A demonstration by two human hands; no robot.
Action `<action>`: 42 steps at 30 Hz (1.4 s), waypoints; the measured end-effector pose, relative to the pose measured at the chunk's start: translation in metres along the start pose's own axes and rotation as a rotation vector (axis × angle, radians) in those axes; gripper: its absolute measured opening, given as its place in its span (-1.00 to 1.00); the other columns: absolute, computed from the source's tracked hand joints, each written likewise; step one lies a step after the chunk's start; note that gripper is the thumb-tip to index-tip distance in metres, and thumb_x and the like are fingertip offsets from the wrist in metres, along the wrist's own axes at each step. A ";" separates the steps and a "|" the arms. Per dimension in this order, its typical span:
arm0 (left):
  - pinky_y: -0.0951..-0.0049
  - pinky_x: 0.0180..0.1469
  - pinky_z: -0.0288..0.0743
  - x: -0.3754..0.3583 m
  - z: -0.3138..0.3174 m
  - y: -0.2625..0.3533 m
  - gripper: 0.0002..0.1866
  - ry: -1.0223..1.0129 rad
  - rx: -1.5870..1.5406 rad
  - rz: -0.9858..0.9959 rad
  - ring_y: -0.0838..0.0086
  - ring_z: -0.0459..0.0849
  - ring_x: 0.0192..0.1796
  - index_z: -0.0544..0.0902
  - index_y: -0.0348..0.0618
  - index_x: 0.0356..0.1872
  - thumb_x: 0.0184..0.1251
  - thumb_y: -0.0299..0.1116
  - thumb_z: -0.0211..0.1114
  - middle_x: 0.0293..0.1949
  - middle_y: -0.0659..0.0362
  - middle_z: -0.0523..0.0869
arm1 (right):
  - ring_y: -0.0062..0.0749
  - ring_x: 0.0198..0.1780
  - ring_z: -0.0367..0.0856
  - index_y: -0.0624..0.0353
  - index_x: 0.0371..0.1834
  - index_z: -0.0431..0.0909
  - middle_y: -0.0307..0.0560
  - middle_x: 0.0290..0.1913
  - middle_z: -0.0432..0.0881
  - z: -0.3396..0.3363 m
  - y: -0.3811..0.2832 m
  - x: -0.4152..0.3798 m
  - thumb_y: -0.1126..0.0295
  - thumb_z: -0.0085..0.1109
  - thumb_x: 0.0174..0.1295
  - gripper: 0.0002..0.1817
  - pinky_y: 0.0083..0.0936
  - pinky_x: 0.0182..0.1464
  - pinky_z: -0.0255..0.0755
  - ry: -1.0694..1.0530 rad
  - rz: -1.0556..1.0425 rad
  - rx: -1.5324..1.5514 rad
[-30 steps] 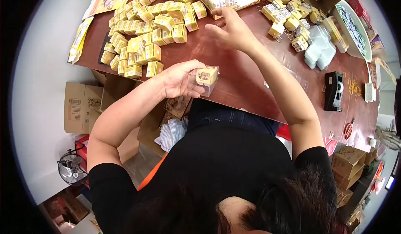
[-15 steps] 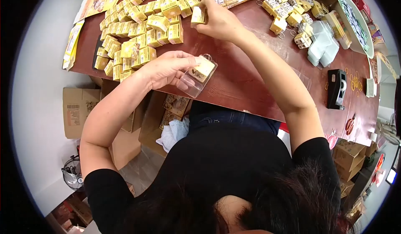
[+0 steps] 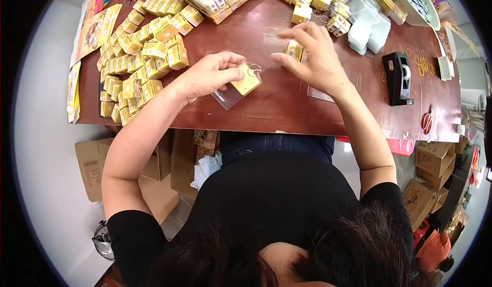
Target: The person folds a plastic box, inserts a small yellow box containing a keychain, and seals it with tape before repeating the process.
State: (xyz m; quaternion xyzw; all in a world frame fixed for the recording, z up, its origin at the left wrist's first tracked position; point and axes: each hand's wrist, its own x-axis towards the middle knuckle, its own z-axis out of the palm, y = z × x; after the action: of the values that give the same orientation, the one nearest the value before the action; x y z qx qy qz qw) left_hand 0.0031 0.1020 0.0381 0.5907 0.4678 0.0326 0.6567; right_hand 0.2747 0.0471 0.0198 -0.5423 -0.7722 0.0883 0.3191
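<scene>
My left hand (image 3: 212, 77) is closed on a small yellow block with a metal key ring (image 3: 247, 82), thumb on top. A clear plastic case (image 3: 228, 98) lies under the block, partly hidden by my fingers. To the right, my right hand (image 3: 320, 59) has its thumb and fingers spread around a small yellow box (image 3: 294, 49). The box appears to stand on the table; my fingers do not look pressed to it.
Rows of small yellow boxes (image 3: 138, 64) cover the table's left side. A display carton (image 3: 215, 2) stands at the back. Key-ring blocks (image 3: 322, 1), clear plastic cases (image 3: 369, 28), a tape dispenser (image 3: 397, 79), rubber bands (image 3: 424, 66) and scissors (image 3: 427, 120) lie to the right.
My right hand has moved right and nearer, away from the display carton, and its fingers have opened around the small box. My left hand keeps the key-ring block. The camera view has shifted.
</scene>
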 end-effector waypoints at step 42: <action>0.48 0.08 0.58 -0.017 0.030 0.002 -0.40 0.010 -0.011 0.292 0.53 0.65 0.08 0.37 -0.19 0.53 0.62 -0.13 0.21 0.27 0.10 0.60 | -0.27 -0.09 0.77 0.03 0.13 0.61 -0.20 0.02 0.72 -0.027 0.002 0.003 0.18 0.53 0.12 -0.49 -0.41 -0.18 0.68 0.178 -0.346 -0.049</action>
State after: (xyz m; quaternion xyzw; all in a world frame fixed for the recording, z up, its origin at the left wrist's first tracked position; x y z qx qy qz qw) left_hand 0.0147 0.0701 0.0451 0.6487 0.3798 0.1332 0.6459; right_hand 0.2915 0.0451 0.0410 -0.4148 -0.8245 -0.0349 0.3834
